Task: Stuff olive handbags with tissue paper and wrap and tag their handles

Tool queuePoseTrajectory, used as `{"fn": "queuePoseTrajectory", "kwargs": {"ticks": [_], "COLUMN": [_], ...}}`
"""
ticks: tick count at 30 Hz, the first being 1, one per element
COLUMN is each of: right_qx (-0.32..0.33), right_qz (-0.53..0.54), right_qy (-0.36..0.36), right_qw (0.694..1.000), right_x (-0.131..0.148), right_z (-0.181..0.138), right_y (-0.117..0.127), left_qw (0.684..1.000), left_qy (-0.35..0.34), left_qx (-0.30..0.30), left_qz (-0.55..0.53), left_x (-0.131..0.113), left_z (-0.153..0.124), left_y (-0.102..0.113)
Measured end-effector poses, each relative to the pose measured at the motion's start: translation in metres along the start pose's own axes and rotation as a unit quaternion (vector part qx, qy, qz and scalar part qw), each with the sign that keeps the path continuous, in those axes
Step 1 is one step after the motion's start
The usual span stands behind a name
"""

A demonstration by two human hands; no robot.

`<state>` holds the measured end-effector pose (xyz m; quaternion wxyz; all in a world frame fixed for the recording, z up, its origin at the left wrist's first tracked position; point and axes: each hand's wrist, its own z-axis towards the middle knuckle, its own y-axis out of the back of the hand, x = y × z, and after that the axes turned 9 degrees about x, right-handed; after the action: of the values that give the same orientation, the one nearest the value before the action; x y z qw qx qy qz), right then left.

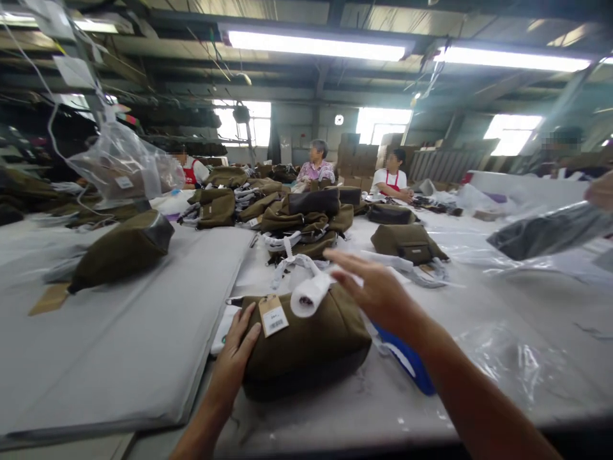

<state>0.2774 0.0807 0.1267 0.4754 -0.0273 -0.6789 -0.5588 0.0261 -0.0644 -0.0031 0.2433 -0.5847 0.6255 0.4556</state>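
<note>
An olive-green bag [306, 345] with a dark base lies on its side on the table in front of me. My left hand [238, 338] rests against its left end, fingers spread over the fabric. A brown and white barcode tag [273, 315] lies on the bag beside those fingers. Across its top sits a strap wrapped in white foam [310, 292]. My right hand [371, 287] hovers over the bag's right end with fingers stretched out, near the wrapped strap. Whether it touches the bag I cannot tell. Partly behind my right forearm is a blue item with a white stripe [407, 364].
More olive bags [306, 220] are heaped ahead; another bag [407, 243] lies right of them. On the left, a bag [124, 249] rests on a padded grey board [158, 345]. Clear plastic [517, 358] covers the right side. Several people sit beyond; a hand [601, 190] holds dark plastic-wrapped material.
</note>
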Motion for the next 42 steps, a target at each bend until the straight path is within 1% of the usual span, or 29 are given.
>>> {"fn": "queuePoseTrajectory", "kwargs": {"ticks": [2, 3, 4, 5, 7, 8, 10, 11, 12, 13, 14, 15, 17, 18, 19, 21, 22, 23, 25, 27, 29, 30, 32, 33, 35, 37, 39, 40, 42], "right_qx": [-0.109, -0.159, -0.181, -0.146, 0.039, 0.096, 0.164, 0.172, 0.206, 0.233, 0.259, 0.282, 0.288, 0.271, 0.229, 0.134, 0.083, 0.07, 0.14, 0.193, 0.2, 0.198, 0.186, 0.177, 0.142, 0.06, -0.041, -0.079, -0.1], "right_qz": [-0.034, -0.065, -0.095, -0.107, -0.114, -0.116, -0.122, -0.13, -0.128, -0.117, -0.103, -0.087, -0.064, -0.063, -0.063, -0.074, -0.087, -0.11, -0.138, -0.132, -0.131, -0.13, -0.127, -0.126, -0.131, -0.128, -0.099, -0.072, -0.003], "right_qy": [0.052, 0.077, 0.086, 0.084, 0.031, 0.019, 0.0, -0.034, -0.037, -0.045, -0.052, -0.052, -0.052, -0.046, -0.044, -0.037, -0.036, -0.045, -0.083, -0.093, -0.1, -0.102, -0.106, -0.108, -0.121, -0.153, -0.2, -0.219, -0.248], "right_qw": [0.992, 0.982, 0.975, 0.98, 0.992, 0.988, 0.979, 0.976, 0.969, 0.964, 0.959, 0.954, 0.954, 0.959, 0.97, 0.988, 0.992, 0.991, 0.977, 0.968, 0.966, 0.966, 0.968, 0.97, 0.974, 0.978, 0.974, 0.97, 0.964], "right_x": [0.042, 0.057, 0.066, 0.068, 0.054, 0.041, 0.015, 0.005, -0.002, -0.005, -0.006, -0.004, 0.001, 0.003, 0.005, 0.002, -0.003, -0.01, -0.027, -0.041, -0.048, -0.049, -0.05, -0.05, -0.048, -0.045, -0.042, -0.04, -0.037], "right_z": [0.021, 0.03, 0.037, 0.039, 0.03, 0.021, 0.002, -0.006, -0.009, -0.008, -0.003, 0.007, 0.033, 0.047, 0.058, 0.069, 0.067, 0.06, 0.036, 0.012, -0.002, -0.003, 0.0, 0.001, -0.003, -0.021, -0.05, -0.066, -0.096], "right_y": [0.034, 0.039, 0.034, 0.018, -0.037, -0.07, -0.127, -0.146, -0.157, -0.159, -0.152, -0.139, -0.099, -0.079, -0.061, -0.044, -0.046, -0.055, -0.088, -0.124, -0.147, -0.151, -0.143, -0.133, -0.11, -0.089, -0.076, -0.073, -0.074], "left_qw": [1.0, 1.0, 0.999, 0.999, 0.998, 0.997, 0.997, 0.996, 0.996, 0.995, 0.995, 0.995, 0.995, 0.995, 0.995, 0.994, 0.994, 0.993, 0.991, 0.981, 0.951, 0.932, 0.898, 0.889, 0.883, 0.876, 0.871, 0.875, 0.899], "left_qy": [-0.013, -0.02, -0.026, -0.03, -0.031, -0.036, -0.053, -0.061, -0.068, -0.073, -0.073, -0.071, -0.065, -0.063, -0.064, -0.077, -0.088, -0.101, -0.129, -0.155, -0.2, -0.234, -0.295, -0.308, -0.29, -0.262, -0.247, -0.24, -0.228], "left_qx": [-0.006, -0.01, -0.015, -0.016, -0.025, -0.029, -0.036, -0.038, -0.037, -0.035, -0.033, -0.031, -0.022, -0.022, -0.025, -0.033, -0.036, -0.039, -0.038, -0.025, 0.005, 0.022, 0.053, 0.069, 0.112, 0.15, 0.158, 0.157, 0.125], "left_qz": [-0.013, -0.021, -0.031, -0.041, -0.053, -0.055, -0.051, -0.049, -0.049, -0.053, -0.056, -0.061, -0.068, -0.069, -0.069, -0.066, -0.061, -0.052, 0.003, 0.114, 0.234, 0.277, 0.321, 0.331, 0.352, 0.376, 0.394, 0.39, 0.353], "left_x": [0.001, 0.002, 0.004, 0.006, 0.011, 0.013, 0.015, 0.015, 0.014, 0.013, 0.011, 0.011, 0.011, 0.013, 0.015, 0.022, 0.024, 0.024, 0.015, -0.009, -0.043, -0.059, -0.08, -0.082, -0.073, -0.054, -0.041, -0.038, -0.035], "left_z": [0.001, 0.001, 0.002, 0.001, 0.001, 0.001, 0.0, -0.001, -0.002, -0.002, -0.003, -0.003, -0.002, -0.001, 0.0, 0.001, 0.002, 0.002, 0.003, 0.005, 0.012, 0.016, 0.027, 0.032, 0.041, 0.049, 0.055, 0.056, 0.056], "left_y": [0.0, 0.0, -0.001, -0.002, -0.005, -0.006, -0.008, -0.009, -0.009, -0.009, -0.009, -0.008, -0.007, -0.006, -0.005, -0.005, -0.004, -0.003, 0.0, 0.003, 0.002, -0.002, -0.015, -0.024, -0.043, -0.057, -0.06, -0.057, -0.041]}}
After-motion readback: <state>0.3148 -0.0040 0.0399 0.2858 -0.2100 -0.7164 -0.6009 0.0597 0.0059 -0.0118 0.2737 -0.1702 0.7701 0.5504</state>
